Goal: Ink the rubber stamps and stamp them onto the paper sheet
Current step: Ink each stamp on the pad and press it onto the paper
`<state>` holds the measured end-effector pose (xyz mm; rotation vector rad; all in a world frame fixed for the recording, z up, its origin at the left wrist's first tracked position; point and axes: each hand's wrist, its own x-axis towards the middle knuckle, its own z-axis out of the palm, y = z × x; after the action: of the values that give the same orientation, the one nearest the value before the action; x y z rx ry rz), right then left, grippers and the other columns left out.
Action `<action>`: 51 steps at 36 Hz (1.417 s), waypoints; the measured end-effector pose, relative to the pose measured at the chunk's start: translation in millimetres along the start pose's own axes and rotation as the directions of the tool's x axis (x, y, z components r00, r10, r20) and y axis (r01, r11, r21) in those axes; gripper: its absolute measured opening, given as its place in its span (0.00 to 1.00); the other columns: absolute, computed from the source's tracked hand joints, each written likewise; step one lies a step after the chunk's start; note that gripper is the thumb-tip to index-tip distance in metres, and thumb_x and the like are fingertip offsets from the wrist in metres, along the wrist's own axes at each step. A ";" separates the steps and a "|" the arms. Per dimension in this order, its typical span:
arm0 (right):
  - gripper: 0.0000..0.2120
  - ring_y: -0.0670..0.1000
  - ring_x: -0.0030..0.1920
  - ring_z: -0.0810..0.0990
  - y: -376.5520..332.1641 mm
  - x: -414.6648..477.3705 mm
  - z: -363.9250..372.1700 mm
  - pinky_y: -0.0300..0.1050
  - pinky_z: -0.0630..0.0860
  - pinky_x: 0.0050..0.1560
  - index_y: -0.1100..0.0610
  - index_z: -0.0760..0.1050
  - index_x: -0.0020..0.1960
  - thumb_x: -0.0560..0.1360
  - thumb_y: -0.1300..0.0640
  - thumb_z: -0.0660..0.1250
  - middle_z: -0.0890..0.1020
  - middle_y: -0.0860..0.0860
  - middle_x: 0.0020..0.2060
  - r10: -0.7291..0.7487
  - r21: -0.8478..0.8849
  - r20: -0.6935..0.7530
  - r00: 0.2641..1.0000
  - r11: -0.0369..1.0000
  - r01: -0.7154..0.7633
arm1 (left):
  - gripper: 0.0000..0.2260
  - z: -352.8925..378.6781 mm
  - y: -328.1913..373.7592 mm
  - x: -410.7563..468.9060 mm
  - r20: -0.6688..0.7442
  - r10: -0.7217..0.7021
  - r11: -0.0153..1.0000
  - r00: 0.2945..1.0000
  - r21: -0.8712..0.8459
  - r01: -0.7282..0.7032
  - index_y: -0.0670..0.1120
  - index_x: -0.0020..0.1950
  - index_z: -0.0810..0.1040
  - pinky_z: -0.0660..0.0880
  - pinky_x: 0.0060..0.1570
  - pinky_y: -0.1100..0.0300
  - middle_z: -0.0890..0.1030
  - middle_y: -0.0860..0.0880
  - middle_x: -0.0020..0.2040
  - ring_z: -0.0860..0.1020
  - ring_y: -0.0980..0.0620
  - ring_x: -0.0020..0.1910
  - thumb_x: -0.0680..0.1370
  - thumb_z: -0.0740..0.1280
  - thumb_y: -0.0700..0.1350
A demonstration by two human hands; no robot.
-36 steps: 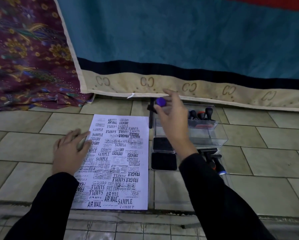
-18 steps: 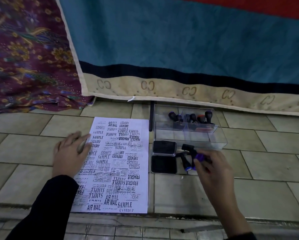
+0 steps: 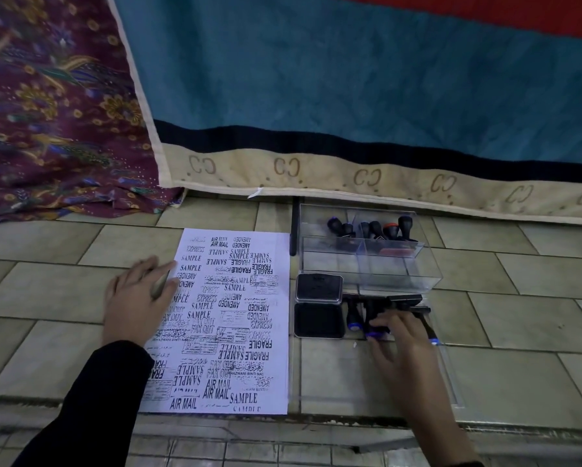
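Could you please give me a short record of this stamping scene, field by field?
Paper: white paper sheet on the tiled surface, densely covered with black stamp prints
Left hand: left hand rests flat on the sheet's left edge
Ink pad: black square ink pad, lid open, right of the sheet
Right hand: right hand touches black-handled rubber stamps lying beside the ink pad; grip unclear
Storage: clear plastic box holding more upright stamps at its far side

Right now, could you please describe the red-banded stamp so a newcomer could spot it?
Below the blue blanket's cream border, a clear box stands right of the paper sheet. Upright stamps stand in its far compartments; the red-banded stamp is second from the right, its neighbours plain black.
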<state>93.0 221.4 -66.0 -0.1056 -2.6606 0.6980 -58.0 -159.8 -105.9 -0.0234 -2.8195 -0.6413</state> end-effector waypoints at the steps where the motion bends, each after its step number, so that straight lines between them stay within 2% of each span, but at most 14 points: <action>1: 0.15 0.49 0.48 0.75 0.3 0.2 -0.1 0.31 0.66 0.47 0.57 0.78 0.48 0.64 0.68 0.75 0.77 0.49 0.47 0.001 -0.006 0.007 1.000 1.000 -0.001 | 0.24 0.0 -0.1 0.0 0.002 0.000 1.000 1.000 0.000 0.000 0.56 0.64 0.78 0.55 0.69 0.49 0.74 0.48 0.69 0.68 0.47 0.69 0.73 0.56 0.62; 5: 0.13 0.48 0.46 0.75 -6.3 8.7 -7.4 0.33 0.68 0.47 0.56 0.78 0.47 0.66 0.66 0.75 0.77 0.49 0.45 0.020 0.026 -0.026 0.999 0.999 -0.020 | 0.24 -0.2 0.5 0.0 -0.002 0.002 1.000 1.000 -0.002 -0.002 0.55 0.64 0.78 0.56 0.69 0.49 0.74 0.48 0.68 0.69 0.46 0.69 0.73 0.56 0.61; 9: 0.10 0.47 0.47 0.75 -18.7 39.4 -20.9 0.34 0.71 0.48 0.56 0.78 0.48 0.68 0.64 0.73 0.77 0.48 0.45 -0.029 0.054 -0.017 0.999 0.998 0.029 | 0.25 -0.1 -0.1 -0.1 0.005 0.005 1.000 1.000 0.008 -0.005 0.55 0.64 0.78 0.56 0.69 0.47 0.74 0.48 0.68 0.69 0.46 0.69 0.73 0.55 0.62; 12: 0.09 0.45 0.45 0.75 -25.3 68.2 -33.3 0.28 0.70 0.41 0.54 0.77 0.46 0.68 0.63 0.72 0.76 0.46 0.43 -0.034 0.005 0.193 0.981 0.999 0.034 | 0.25 -0.9 0.2 -0.1 0.014 0.000 1.000 1.000 0.009 -0.001 0.56 0.64 0.78 0.55 0.69 0.48 0.74 0.48 0.69 0.68 0.47 0.69 0.73 0.55 0.62; 15: 0.10 0.45 0.42 0.75 -26.6 81.7 -38.5 0.27 0.69 0.34 0.52 0.75 0.44 0.67 0.63 0.72 0.76 0.46 0.41 0.021 -0.064 0.458 0.889 0.998 0.009 | 0.24 -1.5 1.1 -0.3 0.009 0.003 1.000 1.000 0.003 -0.003 0.56 0.64 0.78 0.55 0.69 0.48 0.74 0.48 0.69 0.68 0.48 0.69 0.73 0.55 0.62; 18: 0.12 0.43 0.40 0.73 -21.0 78.4 -34.4 0.28 0.68 0.34 0.52 0.74 0.44 0.67 0.63 0.73 0.75 0.45 0.39 0.051 -0.086 0.535 0.843 0.996 -0.006 | 0.25 -1.4 2.0 0.0 -0.001 0.006 1.000 1.000 0.008 -0.006 0.55 0.63 0.79 0.57 0.68 0.48 0.75 0.48 0.68 0.69 0.47 0.69 0.73 0.54 0.62; 23: 0.14 0.44 0.40 0.73 -9.7 66.2 -26.8 0.28 0.68 0.35 0.52 0.73 0.42 0.65 0.65 0.75 0.73 0.44 0.39 0.041 -0.072 0.504 0.863 0.997 -0.005 | 0.26 -1.9 3.1 0.9 -0.006 0.001 1.000 1.000 0.006 -0.001 0.54 0.63 0.79 0.57 0.68 0.48 0.75 0.47 0.67 0.70 0.46 0.68 0.72 0.54 0.62; 29: 0.11 0.50 0.41 0.75 -2.2 60.5 -21.2 0.31 0.68 0.37 0.58 0.77 0.43 0.64 0.67 0.74 0.74 0.49 0.41 -0.032 -0.059 0.490 0.871 0.996 0.070 | 0.26 -2.6 2.7 0.3 -0.001 0.008 1.000 1.000 0.013 -0.008 0.54 0.64 0.79 0.57 0.68 0.49 0.75 0.47 0.68 0.70 0.46 0.68 0.72 0.54 0.63; 35: 0.12 0.42 0.40 0.73 -5.4 63.9 -32.3 0.29 0.70 0.38 0.52 0.75 0.42 0.65 0.62 0.76 0.74 0.44 0.40 -0.018 -0.005 0.483 0.875 1.000 0.023 | 0.27 -2.8 3.1 0.1 0.005 0.008 1.000 1.000 0.023 -0.008 0.54 0.64 0.79 0.57 0.67 0.49 0.74 0.47 0.68 0.69 0.46 0.68 0.72 0.53 0.63; 37: 0.11 0.41 0.40 0.74 -11.4 70.3 -37.0 0.30 0.71 0.37 0.51 0.74 0.41 0.67 0.59 0.76 0.75 0.44 0.40 -0.014 0.021 0.424 0.905 1.000 0.005 | 0.27 -2.8 3.2 -0.2 0.005 0.009 1.000 1.000 0.024 -0.009 0.54 0.64 0.78 0.57 0.68 0.49 0.74 0.47 0.68 0.69 0.46 0.68 0.72 0.53 0.63; 40: 0.07 0.40 0.38 0.74 -22.5 90.9 -39.1 0.30 0.69 0.37 0.51 0.73 0.42 0.72 0.60 0.71 0.77 0.46 0.39 -0.036 0.047 0.297 0.954 0.999 0.023 | 0.26 -2.3 2.9 0.0 0.003 0.013 1.000 1.000 0.022 -0.013 0.55 0.64 0.78 0.57 0.67 0.50 0.74 0.47 0.68 0.69 0.46 0.68 0.73 0.54 0.63; 43: 0.04 0.44 0.38 0.75 -30.6 124.2 -32.2 0.31 0.67 0.36 0.57 0.78 0.49 0.74 0.61 0.68 0.78 0.48 0.41 -0.005 0.048 0.196 0.981 0.999 -0.004 | 0.26 -1.4 1.5 0.6 0.006 0.011 0.999 1.000 0.030 -0.011 0.55 0.64 0.78 0.57 0.67 0.49 0.74 0.47 0.68 0.69 0.46 0.68 0.73 0.54 0.63; 47: 0.09 0.51 0.46 0.77 -33.7 171.1 -6.6 0.41 0.73 0.47 0.61 0.78 0.54 0.75 0.61 0.67 0.80 0.54 0.46 0.067 -0.008 0.174 0.983 0.998 -0.066 | 0.26 -1.2 0.2 0.7 0.005 0.015 1.000 1.000 0.023 -0.015 0.54 0.64 0.78 0.57 0.68 0.48 0.75 0.47 0.68 0.69 0.46 0.68 0.73 0.54 0.63; 51: 0.14 0.57 0.56 0.77 -28.9 204.5 28.3 0.50 0.76 0.56 0.61 0.75 0.61 0.77 0.62 0.64 0.78 0.59 0.56 0.078 -0.136 0.261 0.962 0.990 -0.043 | 0.26 -1.8 1.7 0.4 0.003 0.010 1.000 1.000 0.001 -0.010 0.55 0.64 0.78 0.57 0.68 0.48 0.75 0.47 0.68 0.69 0.46 0.69 0.72 0.55 0.62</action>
<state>-105.8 217.5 -3.6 -0.1377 -2.9724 0.5939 -57.9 -159.1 -103.5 -0.0390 -2.8209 -0.6383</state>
